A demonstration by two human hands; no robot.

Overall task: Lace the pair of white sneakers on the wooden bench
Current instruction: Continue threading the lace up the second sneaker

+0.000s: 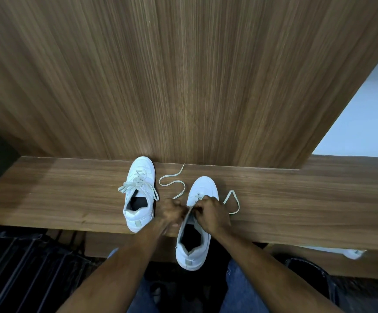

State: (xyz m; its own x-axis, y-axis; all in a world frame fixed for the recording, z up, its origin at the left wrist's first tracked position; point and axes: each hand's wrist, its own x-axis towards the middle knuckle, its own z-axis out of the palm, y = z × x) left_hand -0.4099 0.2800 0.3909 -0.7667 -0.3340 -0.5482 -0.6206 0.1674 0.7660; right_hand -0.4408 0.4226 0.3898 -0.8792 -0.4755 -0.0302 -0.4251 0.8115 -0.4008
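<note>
Two white sneakers sit on the wooden surface (296, 199): the left sneaker (139, 193) laced, the right sneaker (194, 229) mid-lacing. Left hand (171, 212) and right hand (210, 213) pinch its lace (172, 182); threading the next eyelets likely follows.

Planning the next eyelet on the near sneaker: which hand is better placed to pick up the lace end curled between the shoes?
Probably the left hand: the loose lace end lies right beside it; the right hand is across the sneaker.
</note>
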